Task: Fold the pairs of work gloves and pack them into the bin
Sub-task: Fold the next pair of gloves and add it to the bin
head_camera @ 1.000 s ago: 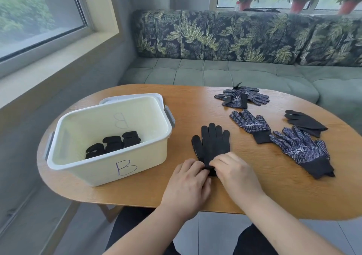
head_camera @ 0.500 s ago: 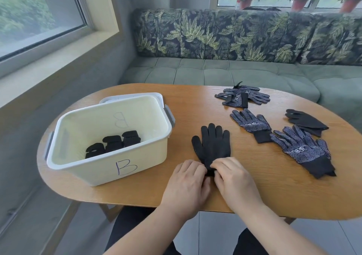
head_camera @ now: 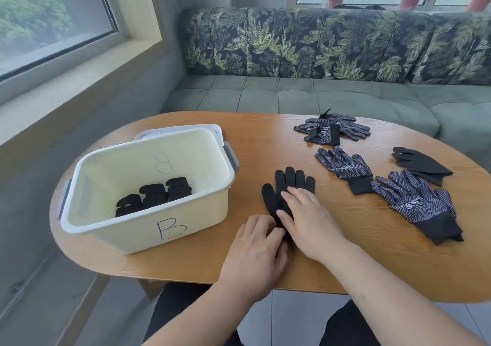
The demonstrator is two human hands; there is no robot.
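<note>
Two hands rest on a black glove pair (head_camera: pixel 288 189) lying fingers-away at centre frame on the wooden tabletop (head_camera: pixel 265 149). The right hand (head_camera: pixel 308 218) lies flat, fingers spread and released, pressing on the palm area of the gloves. The left hand (head_camera: pixel 256 247) sits at the cuff end, fingertips curled against the fabric; whether it actually pinches the cuff cannot be told, as the right hand covers the spot.

Left of centre stands a cream bin (head_camera: pixel 87 221) marked "B" on its near wall, with grey side latches. Three folded black bundles (head_camera: pixel 154 195) lie in a row on its floor, touching one another.

Right half of the frame holds unfolded stock: a dotted glove (head_camera: pixel 342 166) right of the worked pair, a larger dotted pair (head_camera: pixel 417 203) at lower right with its fingers touching that glove's cuff, a plain black glove (head_camera: pixel 419 163) above it, and a loose dotted heap (head_camera: pixel 332 130) at the far edge.

A green bench seat (head_camera: pixel 292 96) with leaf-print cushions runs behind the tabletop.
</note>
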